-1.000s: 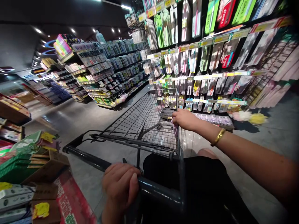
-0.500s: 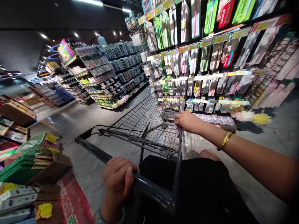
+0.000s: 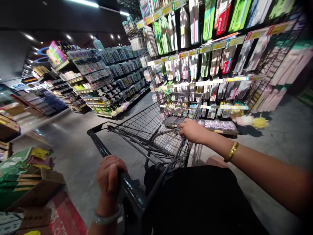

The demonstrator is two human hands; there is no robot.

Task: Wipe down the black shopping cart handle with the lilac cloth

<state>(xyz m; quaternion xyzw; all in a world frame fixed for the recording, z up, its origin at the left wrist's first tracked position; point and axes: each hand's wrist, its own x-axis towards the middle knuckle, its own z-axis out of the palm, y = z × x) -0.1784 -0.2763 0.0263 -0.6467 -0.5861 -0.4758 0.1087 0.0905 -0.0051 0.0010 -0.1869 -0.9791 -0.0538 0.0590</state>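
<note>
A dark metal shopping cart [image 3: 137, 123] with a wire basket stands in front of me at an angle. My left hand [image 3: 111, 173] is wrapped round its thick dark handle bar [image 3: 133, 189], and a pale bangle circles that wrist. Farther forward, my right hand [image 3: 193, 131] is closed at the near right side rail of the basket, with its fingertips partly hidden. A gold bracelet [image 3: 231, 151] sits on the right wrist. Under the right forearm, my lap in black clothing [image 3: 195, 195] fills the lower middle.
A tall display rack [image 3: 195, 52] of hanging packs rises beyond the cart. More stocked shelves [image 3: 93, 75] stand at the far left. Close on my left are a cardboard box [image 3: 50, 182] of green packs and a red printed panel [image 3: 65, 209]. Grey floor [image 3: 80, 156] lies between.
The cart has swung round, its far end shifting right against the rack. My left hand has moved left with the handle. Shelves and boxes have slid left in view.
</note>
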